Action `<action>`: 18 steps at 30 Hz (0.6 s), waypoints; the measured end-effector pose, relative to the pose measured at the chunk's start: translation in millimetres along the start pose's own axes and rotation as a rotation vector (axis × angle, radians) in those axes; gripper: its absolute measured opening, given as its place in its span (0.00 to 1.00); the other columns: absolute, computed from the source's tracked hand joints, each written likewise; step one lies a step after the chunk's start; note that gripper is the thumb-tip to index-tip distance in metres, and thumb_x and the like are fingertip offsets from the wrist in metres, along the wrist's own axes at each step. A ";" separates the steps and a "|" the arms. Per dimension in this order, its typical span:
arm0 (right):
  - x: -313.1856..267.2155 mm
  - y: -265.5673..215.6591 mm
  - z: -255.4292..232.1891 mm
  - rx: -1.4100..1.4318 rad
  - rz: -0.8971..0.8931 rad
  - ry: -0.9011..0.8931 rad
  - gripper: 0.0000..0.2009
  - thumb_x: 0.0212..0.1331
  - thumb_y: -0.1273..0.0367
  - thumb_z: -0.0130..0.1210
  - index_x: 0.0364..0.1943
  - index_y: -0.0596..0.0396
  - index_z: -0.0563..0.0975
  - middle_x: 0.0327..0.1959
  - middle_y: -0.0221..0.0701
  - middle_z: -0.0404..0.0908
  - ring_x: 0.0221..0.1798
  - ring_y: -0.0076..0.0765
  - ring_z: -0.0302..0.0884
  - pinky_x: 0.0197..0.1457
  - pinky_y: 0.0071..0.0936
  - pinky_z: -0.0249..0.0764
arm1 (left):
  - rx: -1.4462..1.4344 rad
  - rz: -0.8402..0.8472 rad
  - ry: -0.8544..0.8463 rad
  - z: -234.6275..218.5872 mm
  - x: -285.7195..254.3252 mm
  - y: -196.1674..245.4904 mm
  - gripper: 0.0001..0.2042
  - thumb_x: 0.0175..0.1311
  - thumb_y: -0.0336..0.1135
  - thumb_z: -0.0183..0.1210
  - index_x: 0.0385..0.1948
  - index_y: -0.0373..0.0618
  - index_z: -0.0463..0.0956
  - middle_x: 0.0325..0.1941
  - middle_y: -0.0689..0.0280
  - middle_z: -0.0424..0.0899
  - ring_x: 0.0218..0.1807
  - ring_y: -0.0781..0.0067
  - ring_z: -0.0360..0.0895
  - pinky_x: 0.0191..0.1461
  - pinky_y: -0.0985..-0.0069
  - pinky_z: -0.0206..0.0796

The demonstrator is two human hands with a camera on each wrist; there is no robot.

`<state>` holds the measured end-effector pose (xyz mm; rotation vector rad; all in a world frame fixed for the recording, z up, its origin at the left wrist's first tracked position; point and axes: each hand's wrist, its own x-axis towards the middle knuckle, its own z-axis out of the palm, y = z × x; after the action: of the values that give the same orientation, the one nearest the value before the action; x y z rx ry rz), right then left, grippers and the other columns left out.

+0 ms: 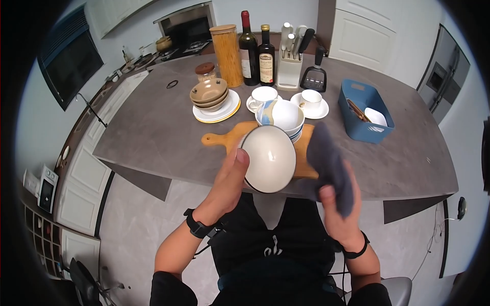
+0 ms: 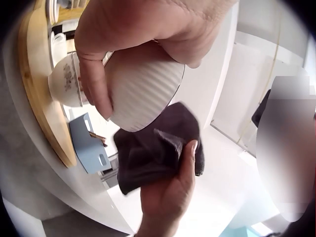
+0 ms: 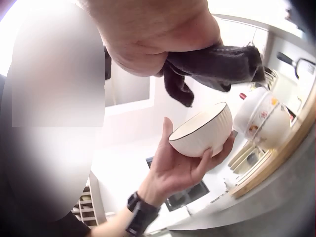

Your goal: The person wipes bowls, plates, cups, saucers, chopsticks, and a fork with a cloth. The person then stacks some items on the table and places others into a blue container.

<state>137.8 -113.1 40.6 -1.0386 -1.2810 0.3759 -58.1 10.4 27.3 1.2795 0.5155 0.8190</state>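
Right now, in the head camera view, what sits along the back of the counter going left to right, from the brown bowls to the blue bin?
Stack of brown bowls on plates → pasta jar → wine bottle → oil bottle → knife block → black grater → blue bin.

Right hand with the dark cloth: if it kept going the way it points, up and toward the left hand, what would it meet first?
Probably the white bowl held in the left hand; the cloth in the right hand sits just beside its rim, though depth is unclear.
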 end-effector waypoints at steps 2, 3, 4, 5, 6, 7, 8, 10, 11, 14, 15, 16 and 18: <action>24.6 4.8 -10.1 -0.447 -0.522 -0.391 0.22 0.60 0.74 0.57 0.61 0.61 0.76 0.63 0.44 0.76 0.67 0.50 0.74 0.68 0.40 0.71 | -0.076 -0.134 -0.042 14.4 -2.7 1.0 0.48 0.65 0.78 0.44 0.75 0.45 0.53 0.69 0.59 0.70 0.67 0.68 0.74 0.60 0.65 0.78; 34.2 -1.3 -3.4 -0.550 -0.645 -0.488 0.27 0.51 0.75 0.57 0.61 0.59 0.75 0.60 0.44 0.77 0.64 0.52 0.75 0.66 0.43 0.72 | -0.105 -0.218 -0.045 19.7 -6.4 -4.4 0.49 0.64 0.78 0.43 0.75 0.46 0.53 0.69 0.60 0.70 0.68 0.69 0.73 0.60 0.65 0.78; 36.9 0.5 -3.7 -0.552 -0.644 -0.483 0.27 0.51 0.75 0.57 0.61 0.59 0.75 0.60 0.44 0.77 0.64 0.52 0.75 0.66 0.43 0.72 | -0.133 -0.301 -0.047 22.8 -9.1 -8.2 0.49 0.64 0.79 0.42 0.76 0.48 0.52 0.69 0.61 0.70 0.68 0.69 0.72 0.60 0.65 0.77; 38.4 5.5 -3.0 -0.556 -0.598 -0.517 0.26 0.51 0.76 0.57 0.60 0.59 0.76 0.59 0.43 0.78 0.62 0.51 0.76 0.64 0.43 0.73 | -0.131 -0.301 -0.049 24.0 -9.4 -7.8 0.49 0.64 0.79 0.42 0.76 0.48 0.52 0.69 0.61 0.70 0.68 0.69 0.72 0.60 0.65 0.77; 40.0 12.0 -1.2 -0.556 -0.554 -0.555 0.25 0.51 0.77 0.56 0.58 0.59 0.76 0.58 0.41 0.78 0.61 0.50 0.77 0.63 0.43 0.73 | -0.125 -0.184 -0.079 24.4 -10.2 -6.4 0.46 0.65 0.75 0.48 0.75 0.48 0.54 0.69 0.62 0.70 0.69 0.70 0.71 0.63 0.66 0.74; 39.8 22.3 1.2 -0.556 -0.526 -0.550 0.22 0.51 0.77 0.57 0.54 0.59 0.77 0.56 0.41 0.79 0.58 0.50 0.78 0.60 0.42 0.75 | -0.120 -0.070 -0.105 24.5 -11.6 -5.2 0.44 0.67 0.71 0.53 0.75 0.48 0.55 0.69 0.63 0.71 0.69 0.70 0.70 0.65 0.68 0.71; 34.5 26.8 4.8 -0.552 -0.523 -0.555 0.22 0.51 0.77 0.57 0.54 0.59 0.77 0.56 0.41 0.79 0.58 0.50 0.78 0.60 0.42 0.75 | -0.122 -0.073 -0.099 25.3 -10.9 -3.4 0.44 0.67 0.71 0.53 0.75 0.48 0.55 0.69 0.63 0.71 0.69 0.70 0.70 0.65 0.68 0.71; 20.4 28.6 11.9 -0.536 -0.324 -0.503 0.22 0.51 0.77 0.58 0.54 0.60 0.76 0.52 0.43 0.80 0.55 0.54 0.79 0.57 0.41 0.77 | 0.231 0.148 -0.054 28.0 -6.1 3.8 0.40 0.64 0.52 0.68 0.74 0.46 0.59 0.69 0.62 0.71 0.70 0.68 0.69 0.70 0.69 0.65; 19.6 24.3 11.1 -0.537 -0.326 -0.503 0.22 0.51 0.77 0.58 0.54 0.60 0.76 0.52 0.43 0.80 0.55 0.54 0.79 0.57 0.41 0.77 | 0.232 0.150 -0.054 29.5 -5.9 5.6 0.40 0.64 0.52 0.68 0.74 0.46 0.59 0.69 0.62 0.71 0.70 0.68 0.69 0.70 0.69 0.65; 16.8 13.8 4.5 -0.378 0.003 -0.628 0.20 0.61 0.78 0.57 0.58 0.62 0.74 0.52 0.40 0.82 0.54 0.49 0.82 0.55 0.38 0.78 | 0.489 0.359 -0.061 34.5 -6.3 9.6 0.40 0.56 0.35 0.73 0.72 0.44 0.61 0.69 0.60 0.71 0.69 0.67 0.69 0.71 0.70 0.61; 15.5 15.7 0.0 -0.050 0.269 -0.581 0.19 0.66 0.76 0.56 0.61 0.62 0.72 0.53 0.38 0.83 0.54 0.43 0.83 0.55 0.36 0.79 | 0.519 0.404 -0.069 35.4 -5.7 12.5 0.40 0.56 0.34 0.73 0.72 0.44 0.61 0.68 0.59 0.71 0.69 0.66 0.69 0.72 0.69 0.61; 14.0 17.6 -3.1 0.282 0.525 -0.517 0.19 0.70 0.74 0.55 0.63 0.63 0.71 0.54 0.36 0.83 0.54 0.37 0.83 0.56 0.34 0.79 | 0.550 0.449 -0.076 34.7 -4.1 14.9 0.40 0.55 0.33 0.72 0.72 0.44 0.62 0.68 0.59 0.71 0.69 0.66 0.70 0.72 0.69 0.61; 10.6 22.2 -5.4 0.818 0.713 -0.371 0.20 0.74 0.69 0.55 0.65 0.63 0.70 0.57 0.33 0.82 0.56 0.28 0.81 0.59 0.31 0.78 | 0.635 0.568 0.040 27.9 7.6 20.1 0.40 0.56 0.31 0.71 0.72 0.44 0.62 0.68 0.59 0.71 0.68 0.65 0.70 0.71 0.68 0.62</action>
<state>152.5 -95.9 29.5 -0.6815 -0.8727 1.5509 -37.6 0.3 54.1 2.0527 0.4631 1.2054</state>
